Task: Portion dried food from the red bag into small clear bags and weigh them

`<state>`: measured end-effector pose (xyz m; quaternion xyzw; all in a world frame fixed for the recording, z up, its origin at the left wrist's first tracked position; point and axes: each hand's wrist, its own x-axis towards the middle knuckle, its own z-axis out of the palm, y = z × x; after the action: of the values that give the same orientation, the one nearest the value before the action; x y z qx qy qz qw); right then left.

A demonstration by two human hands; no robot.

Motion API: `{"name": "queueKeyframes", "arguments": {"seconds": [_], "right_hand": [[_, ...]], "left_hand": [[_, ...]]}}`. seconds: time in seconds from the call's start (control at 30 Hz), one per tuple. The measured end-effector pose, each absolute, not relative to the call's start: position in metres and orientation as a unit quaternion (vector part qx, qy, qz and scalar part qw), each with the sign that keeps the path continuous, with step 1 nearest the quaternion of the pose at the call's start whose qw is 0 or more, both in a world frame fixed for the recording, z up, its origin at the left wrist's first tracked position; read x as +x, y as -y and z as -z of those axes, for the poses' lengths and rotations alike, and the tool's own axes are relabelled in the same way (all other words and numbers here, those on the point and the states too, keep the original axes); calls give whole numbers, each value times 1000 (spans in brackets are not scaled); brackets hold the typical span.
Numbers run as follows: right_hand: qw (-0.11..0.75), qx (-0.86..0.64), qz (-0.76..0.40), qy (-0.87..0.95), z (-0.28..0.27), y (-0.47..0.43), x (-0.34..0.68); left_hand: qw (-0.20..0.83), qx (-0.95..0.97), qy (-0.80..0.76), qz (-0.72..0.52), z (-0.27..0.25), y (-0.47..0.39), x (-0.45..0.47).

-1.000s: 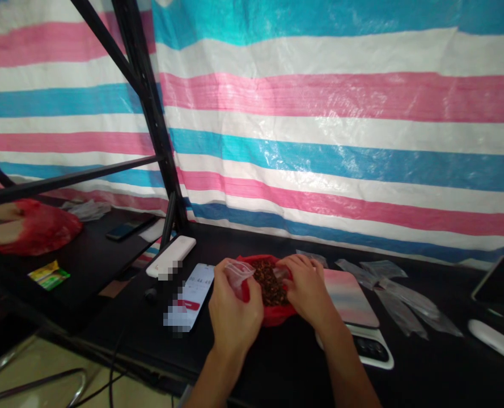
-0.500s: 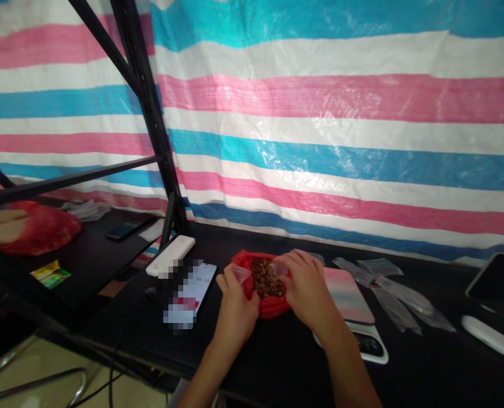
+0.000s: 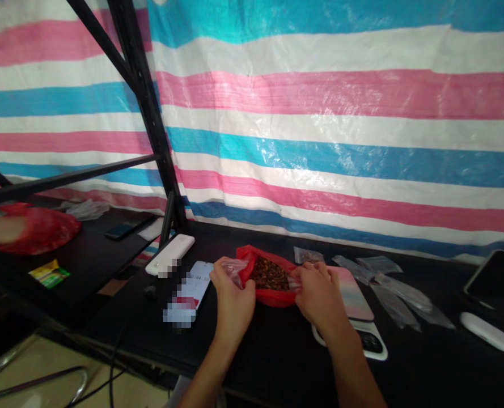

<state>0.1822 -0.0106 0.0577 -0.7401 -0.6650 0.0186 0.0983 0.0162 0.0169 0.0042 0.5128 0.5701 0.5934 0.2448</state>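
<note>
The right hand, which half a second ago was over the dried bits, has moved down to the right rim of the red bag, and a small packet behind that bag now shows more fully. The red bag sits on the black table, between the two hands, its mouth spread upward. At its left rim the left hand has thumb and fingers closed on a crinkled clear bag; whether they also pinch the red film I cannot tell. The right hand's fingers are together on a clear piece, mostly hidden by them.

The red bag looks thin, limp and slightly slippery, likely light, its walls propped by loose bits that could spill if one side sags. The rim on both sides seems the best hold; the clear bag, just as floppy, wants a pinch at its lip.

Left of the red bag, the phone lies just beside the left hand; right of it, a pink-and-grey slab crowds the right hand, with flat sachets beyond. The easiest room appears to be in front of the red bag, between the forearms, with the table's front edge as the limit
</note>
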Motion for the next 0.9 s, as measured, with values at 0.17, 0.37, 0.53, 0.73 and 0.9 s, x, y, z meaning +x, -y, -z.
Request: {"name": "queueKeyframes", "arguments": {"seconds": [0.17, 0.37, 0.53, 0.73, 0.9], "right_hand": [[139, -728, -5, 671, -55, 4, 173], [152, -699, -19, 699, -44, -9, 162], [171, -671, -58, 719, -39, -17, 160], [222, -659, -104, 711, -32, -19, 157], [258, -664, -128, 690, -26, -17, 157]], "left_hand": [[237, 537, -675, -447, 3, -21, 19], [324, 531, -629, -466, -1, -27, 22], [397, 466, -558, -559, -5, -31, 23], [467, 406, -545, -566, -9, -33, 23], [478, 407, -528, -572, -11, -35, 22]]}}
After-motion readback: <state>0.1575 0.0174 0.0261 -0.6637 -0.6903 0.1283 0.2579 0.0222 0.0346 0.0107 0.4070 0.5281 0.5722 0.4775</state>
